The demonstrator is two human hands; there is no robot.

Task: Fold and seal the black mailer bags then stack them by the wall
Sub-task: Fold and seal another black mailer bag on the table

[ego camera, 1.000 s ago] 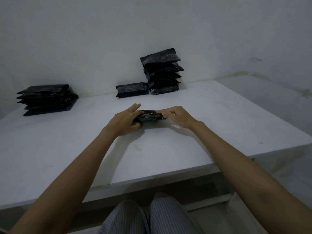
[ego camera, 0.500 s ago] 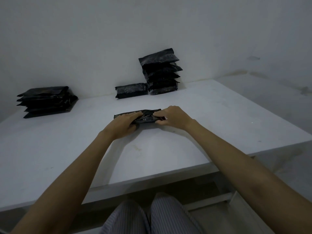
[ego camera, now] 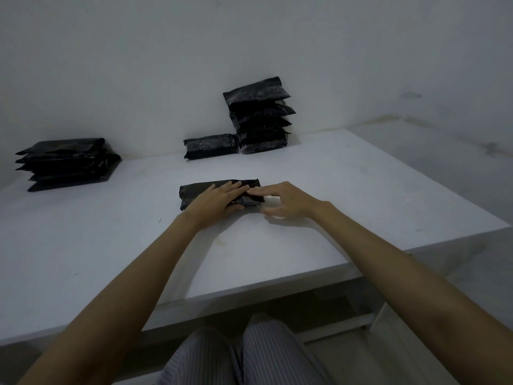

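Fingers (ego camera: 236, 187) of the left hand (ego camera: 219, 201) are lying straight and together, pressing the folded mailer bag (ego camera: 194, 194) at mid-table. The right hand (ego camera: 283, 202) is touching its right end, fingers loosely spread. The white table (ego camera: 361, 195) is meeting a pale wall (ego camera: 166, 65), where a tall stack (ego camera: 261, 115), a single sealed bag (ego camera: 211, 145) and, toward the left corner, a flat pile (ego camera: 66, 162) are sitting.

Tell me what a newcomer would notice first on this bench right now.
Mid-table, the left hand presses flat on a folded black mailer bag, with the right hand at its right end. Against the wall stands a tall stack of sealed bags, a single bag beside it. A flatter pile sits far left.
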